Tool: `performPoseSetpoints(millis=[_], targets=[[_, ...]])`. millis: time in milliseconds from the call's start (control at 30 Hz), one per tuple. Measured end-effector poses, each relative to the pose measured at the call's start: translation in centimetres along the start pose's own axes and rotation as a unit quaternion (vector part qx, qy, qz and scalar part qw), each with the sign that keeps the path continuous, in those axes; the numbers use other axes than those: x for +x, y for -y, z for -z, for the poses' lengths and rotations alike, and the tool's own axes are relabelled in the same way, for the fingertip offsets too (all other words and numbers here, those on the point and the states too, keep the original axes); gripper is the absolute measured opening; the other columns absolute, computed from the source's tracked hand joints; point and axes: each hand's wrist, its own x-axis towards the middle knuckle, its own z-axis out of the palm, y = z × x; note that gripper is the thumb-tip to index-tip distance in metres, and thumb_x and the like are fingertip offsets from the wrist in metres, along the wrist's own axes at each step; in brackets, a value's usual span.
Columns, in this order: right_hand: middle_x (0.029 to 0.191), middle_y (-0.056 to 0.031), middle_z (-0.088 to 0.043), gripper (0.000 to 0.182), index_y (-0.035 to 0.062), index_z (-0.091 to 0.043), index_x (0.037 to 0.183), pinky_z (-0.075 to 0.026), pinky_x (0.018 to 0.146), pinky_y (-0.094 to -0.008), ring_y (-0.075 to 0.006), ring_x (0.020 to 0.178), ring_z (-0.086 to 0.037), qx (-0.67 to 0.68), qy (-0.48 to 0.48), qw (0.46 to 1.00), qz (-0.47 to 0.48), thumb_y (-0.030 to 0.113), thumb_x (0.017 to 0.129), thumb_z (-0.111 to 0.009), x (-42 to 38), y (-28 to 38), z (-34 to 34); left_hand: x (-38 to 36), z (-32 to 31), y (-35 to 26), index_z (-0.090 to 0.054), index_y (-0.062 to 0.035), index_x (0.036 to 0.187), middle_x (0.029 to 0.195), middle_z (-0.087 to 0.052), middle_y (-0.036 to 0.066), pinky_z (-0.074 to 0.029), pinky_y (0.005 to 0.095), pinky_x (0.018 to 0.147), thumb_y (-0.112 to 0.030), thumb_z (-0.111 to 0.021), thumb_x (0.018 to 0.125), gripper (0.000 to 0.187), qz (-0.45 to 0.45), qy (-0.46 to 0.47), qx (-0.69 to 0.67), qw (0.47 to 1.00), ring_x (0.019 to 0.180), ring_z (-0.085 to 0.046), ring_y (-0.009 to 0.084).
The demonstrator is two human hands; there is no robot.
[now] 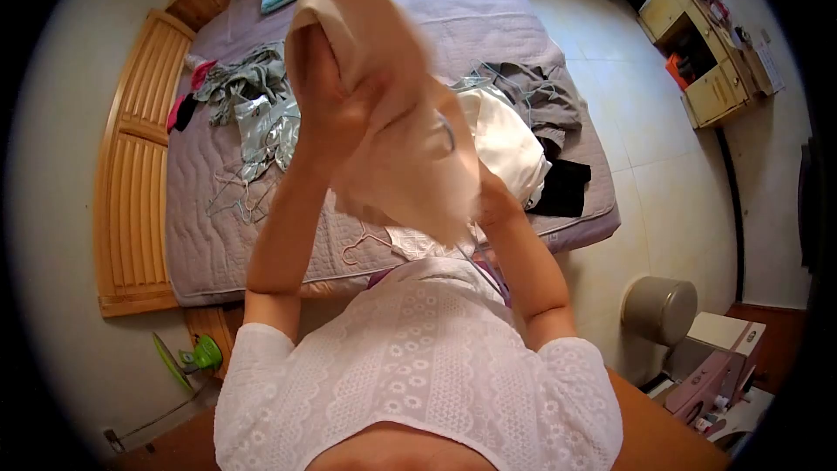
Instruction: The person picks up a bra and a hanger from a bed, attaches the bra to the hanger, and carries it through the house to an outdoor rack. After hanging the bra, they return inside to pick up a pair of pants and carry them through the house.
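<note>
A cream garment [397,153], blurred by motion, hangs raised in front of my chest. My left hand [336,113] is closed on its upper left part, with folds of cloth over the fingers. At the garment's lower right edge is my right hand [493,199]; cloth hides its fingers and the grip cannot be seen. A short curved blue-grey piece [447,133], like part of a wire hanger, shows against the cloth. Below the garment, a pink hanger [366,242] and a white lacy piece of clothing [423,242] lie at the bed's near edge.
The bed [209,249] bears a grey-green garment [248,78], a shiny silver garment [266,135], loose hangers [240,201], a white garment [506,144], dark grey clothing [545,105] and a black cloth [561,189]. A green fan [202,353] stands left, a round stool [660,310] right.
</note>
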Motion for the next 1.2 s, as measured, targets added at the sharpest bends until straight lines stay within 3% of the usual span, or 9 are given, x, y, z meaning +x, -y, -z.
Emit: performPoseSetpoints(millis=[100, 233, 367, 433, 700, 800, 867, 1000, 1200], targets=[[0.103, -0.0064, -0.051, 0.053, 0.0039, -0.04, 0.114, -0.044, 0.075, -0.0262, -0.0148, 0.088, -0.052, -0.02, -0.02, 0.999, 0.026, 0.04, 0.077, -0.052, -0.1, -0.2, -0.3, -1.6, -0.8, -0.5, -0.031, 0.0013, 0.115, 0.105, -0.039, 0.016, -0.039, 0.0338, 0.078, -0.014, -0.071, 0.056, 0.073, 0.065, 0.051, -0.157, 0.984, 0.089, -0.045, 0.0274], [0.1, -0.0064, -0.051, 0.032, 0.0042, -0.045, 0.105, -0.046, 0.073, -0.0266, -0.0143, 0.087, -0.052, 0.026, -0.077, 0.994, 0.067, 0.022, 0.079, -0.053, 0.1, 0.1, -0.3, -5.7, -1.6, -2.6, -0.032, -0.001, 0.117, 0.112, -0.042, 0.01, -0.037, 0.0306, 0.085, -0.011, -0.064, 0.07, 0.058, 0.245, 0.218, -0.429, 0.841, 0.105, -0.041, 0.0176], [0.095, -0.0053, -0.052, 0.025, 0.0041, -0.048, 0.1, -0.046, 0.068, -0.0256, -0.0136, 0.081, -0.052, 0.0, -0.085, 0.995, 0.046, 0.017, 0.079, -0.052, 0.3, 0.0, -0.5, -6.8, -1.7, -2.2, -0.043, -0.0003, 0.11, 0.104, -0.052, 0.008, -0.04, 0.0271, 0.081, -0.009, -0.06, 0.074, 0.041, 0.368, 0.248, -0.462, 0.768, 0.095, -0.05, 0.0142], [0.091, -0.0054, -0.053, 0.022, 0.0034, -0.049, 0.099, -0.045, 0.065, -0.0249, -0.0133, 0.079, -0.052, -0.19, -0.163, 0.966, 0.069, 0.015, 0.08, -0.051, 0.2, -0.4, -0.1, -7.3, -2.2, -2.1, -0.041, 0.0001, 0.114, 0.101, -0.053, 0.006, -0.039, 0.0252, 0.082, -0.008, -0.058, 0.075, 0.044, 0.423, 0.186, -0.512, 0.724, 0.091, -0.05, 0.0114], [0.092, -0.0075, -0.054, 0.027, 0.0044, -0.048, 0.104, -0.045, 0.069, -0.027, -0.0157, 0.081, -0.053, -0.116, -0.293, 0.946, -0.077, 0.021, 0.082, -0.047, -0.3, 0.3, 0.0, -8.0, -1.6, 0.2, -0.046, -0.003, 0.109, 0.099, -0.055, 0.004, -0.041, 0.0208, 0.073, -0.01, -0.057, 0.076, 0.036, 0.465, 0.151, -0.471, 0.734, 0.084, -0.051, 0.0085], [0.098, -0.0087, -0.052, 0.033, 0.0049, -0.043, 0.11, -0.043, 0.075, -0.0284, -0.0176, 0.088, -0.051, -0.035, -0.246, 0.968, -0.042, 0.025, 0.083, -0.043, -1.0, 1.0, -0.1, -8.3, -0.3, -0.2, -0.047, -0.0047, 0.108, 0.113, -0.046, 0.011, -0.038, 0.0287, 0.082, -0.015, -0.068, 0.065, 0.049, 0.377, 0.094, -0.235, 0.891, 0.1, -0.047, 0.0188], [0.107, -0.0103, -0.047, 0.037, 0.0052, -0.037, 0.116, -0.039, 0.084, -0.0296, -0.0193, 0.097, -0.047, 0.061, -0.106, 0.992, 0.023, 0.026, 0.085, -0.037, -1.1, 0.9, 0.8, -7.8, 0.3, -2.1, -0.048, -0.0066, 0.108, 0.119, -0.04, 0.011, -0.032, 0.0317, 0.088, -0.015, -0.07, 0.06, 0.054, 0.245, 0.171, -0.221, 0.928, 0.108, -0.039, 0.0221], [0.107, -0.0106, -0.048, 0.036, 0.0049, -0.038, 0.116, -0.039, 0.085, -0.0308, -0.0199, 0.098, -0.047, 0.007, -0.198, 0.979, -0.036, 0.024, 0.085, -0.038, -0.5, -0.2, 0.8, -7.4, 0.7, -3.5, -0.05, -0.0134, 0.108, 0.131, -0.024, 0.01, -0.01, 0.0378, 0.101, -0.016, -0.074, 0.05, 0.063, -0.032, 0.395, -0.049, 0.917, 0.124, -0.015, 0.0268], [0.086, -0.0066, -0.051, 0.03, 0.0033, -0.044, 0.103, -0.04, 0.064, -0.025, -0.0143, 0.073, -0.05, -0.02, -0.123, 0.987, -0.104, 0.026, 0.085, -0.041, -0.6, 1.8, 0.7, -6.1, 0.1, -1.8, -0.054, -0.0127, 0.099, 0.113, -0.046, 0.009, -0.03, 0.0369, 0.091, -0.014, -0.069, 0.057, 0.045, -0.143, 0.372, -0.055, 0.916, 0.102, -0.047, 0.0249]])
